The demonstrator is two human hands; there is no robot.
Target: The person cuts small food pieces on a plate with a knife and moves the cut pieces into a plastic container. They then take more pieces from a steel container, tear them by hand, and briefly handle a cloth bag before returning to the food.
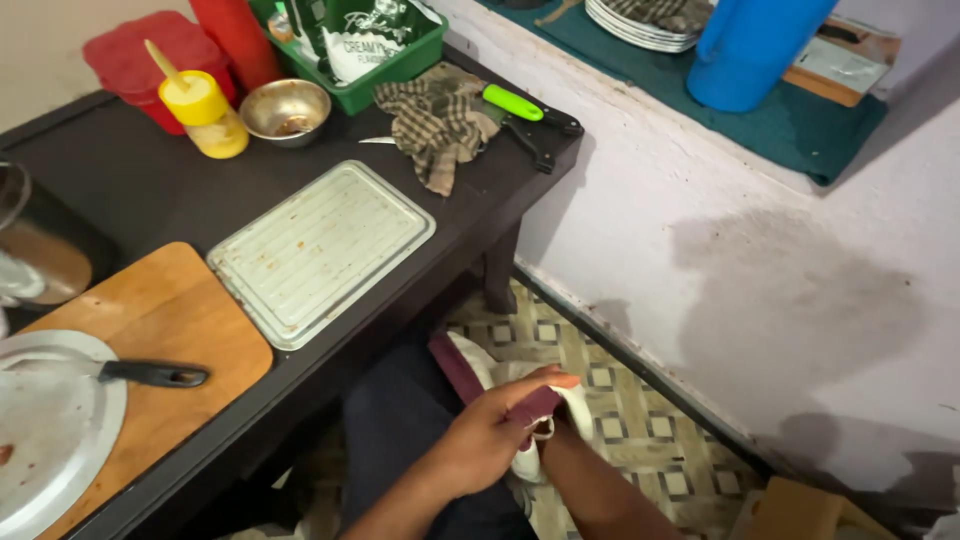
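Below the edge of the dark table (150, 180), over the person's lap, both hands are busy with a white and maroon cloth (480, 370). From the head view, the left hand (490, 435) is curled shut over the maroon part, thumb on top. The right hand (545, 445) is mostly hidden under the folds; it seems buried in the cloth, though how far its fingers are closed I cannot tell. The cloth hangs off the thigh, above the patterned floor (600, 400).

Up on the table lie a ridged metal tray (320, 250), a wooden board (170, 320) with a black-handled knife (150, 373) across a round steel plate (50, 430), a checked rag (435, 120) and a green-handled tool (515, 103).

To wipe well, I'd judge, each hand should turn inside the cloth, working between the fingers with a fresh fold, keeping the loose end off the floor.
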